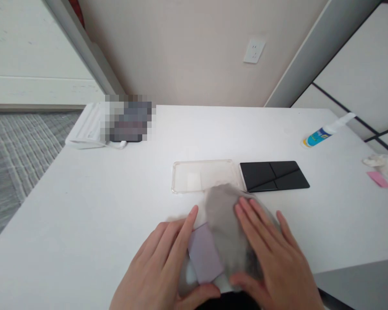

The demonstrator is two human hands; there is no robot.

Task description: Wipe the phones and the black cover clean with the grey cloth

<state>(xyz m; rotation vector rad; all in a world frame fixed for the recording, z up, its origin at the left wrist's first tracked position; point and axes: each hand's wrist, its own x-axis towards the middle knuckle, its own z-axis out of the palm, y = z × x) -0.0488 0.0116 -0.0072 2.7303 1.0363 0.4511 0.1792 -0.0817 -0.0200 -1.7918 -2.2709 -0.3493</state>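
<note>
My left hand (158, 267) grips a flat pale lilac device (205, 254) by its left edge and lower corner, near the table's front edge. My right hand (271, 258) lies flat with a grey cloth (224, 215) pressed under its fingers, the cloth covering most of the device. Just beyond them lies a clear transparent case (202, 175), and to its right a black rectangular panel (273, 175) with diagonal lines on it.
The white table (84, 202) carries a white device with a cable (87, 129) at the back left, a small spray bottle (326, 131) lying at the right, and crumpled tissue (381, 162) with a pink slip (379, 179) at the far right. A wall socket (254, 51) is behind.
</note>
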